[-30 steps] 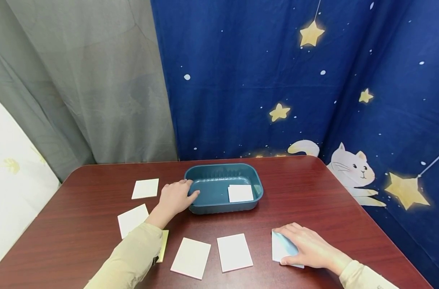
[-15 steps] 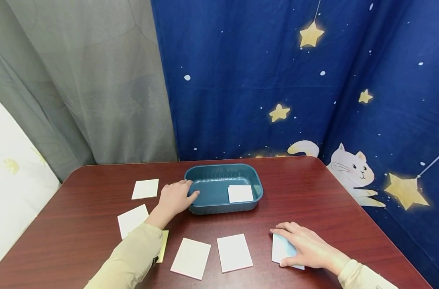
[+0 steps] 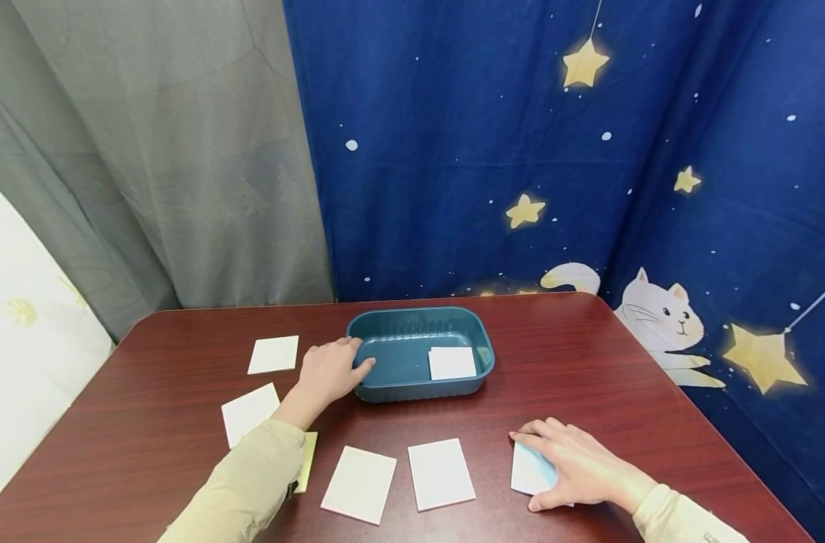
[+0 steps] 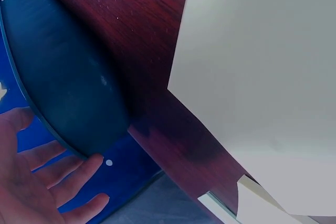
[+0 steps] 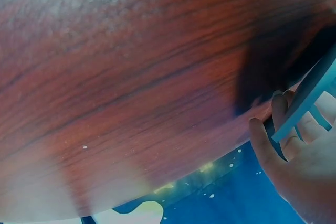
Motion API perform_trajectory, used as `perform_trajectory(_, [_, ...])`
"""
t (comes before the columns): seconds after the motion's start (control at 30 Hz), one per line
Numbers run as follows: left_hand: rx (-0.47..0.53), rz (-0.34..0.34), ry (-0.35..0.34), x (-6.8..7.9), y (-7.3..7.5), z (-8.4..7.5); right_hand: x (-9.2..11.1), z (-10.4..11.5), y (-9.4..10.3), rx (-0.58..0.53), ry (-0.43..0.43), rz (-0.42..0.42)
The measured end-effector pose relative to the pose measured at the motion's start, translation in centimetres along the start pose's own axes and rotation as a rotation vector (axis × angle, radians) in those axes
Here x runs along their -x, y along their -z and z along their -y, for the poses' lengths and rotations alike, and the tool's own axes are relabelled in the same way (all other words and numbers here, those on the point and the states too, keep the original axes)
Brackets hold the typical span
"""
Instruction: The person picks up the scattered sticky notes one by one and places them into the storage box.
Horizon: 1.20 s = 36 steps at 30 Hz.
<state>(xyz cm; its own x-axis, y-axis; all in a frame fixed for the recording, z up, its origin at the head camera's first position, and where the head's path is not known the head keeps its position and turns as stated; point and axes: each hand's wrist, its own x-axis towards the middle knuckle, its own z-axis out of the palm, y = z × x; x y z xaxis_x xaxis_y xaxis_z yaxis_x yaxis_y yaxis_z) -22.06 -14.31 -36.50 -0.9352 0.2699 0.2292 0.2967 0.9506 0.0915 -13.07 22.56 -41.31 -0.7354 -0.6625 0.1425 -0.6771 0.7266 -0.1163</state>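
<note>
My left hand rests on the left end of a dark teal plastic bin, with its thumb over the rim. In the left wrist view its fingers lie loosely spread by the bin's edge. A white-topped pad of sticky notes lies inside the bin at the right. To the right on the table, my right hand spans a light blue sticky note pad, fingers at its far edge and thumb at its near edge. The palm covers part of that pad.
Two pale pads, a sticky note pad and another sticky note pad, lie between the hands. White squares, one paper pad and a nearer paper pad, lie left. My sleeve partly hides a yellow pad. Curtains hang behind the table.
The right hand's fingers and thumb have shifted slightly on the light blue pad, which stays in nearly the same place. The left hand and the bin have not moved.
</note>
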Motion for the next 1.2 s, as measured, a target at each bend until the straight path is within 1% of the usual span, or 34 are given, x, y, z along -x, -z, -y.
perform_trajectory(0.37, [-0.001, -0.007, -0.004, 0.0, 0.2, 0.0, -0.3, 0.0, 0.3, -0.002, 0.03, -0.007])
perform_trajectory(0.6, [-0.003, 0.006, 0.001, 0.0, 0.2, 0.0, -0.5, -0.1, 0.5, 0.034, 0.061, -0.052])
perform_trajectory(0.73, [-0.002, 0.005, 0.001, 0.0, 0.2, 0.0, -0.7, -0.1, 0.9, 0.044, 0.063, -0.085])
perform_trajectory(1.03, [0.004, 0.006, -0.002, 0.1, 0.2, 0.0, -1.4, -0.5, 1.9, 0.034, 0.051, -0.092])
perform_trajectory(1.2, [0.003, 0.004, 0.001, 0.0, 0.3, 0.0, -2.1, -0.5, 2.7, 0.045, 0.06, -0.115])
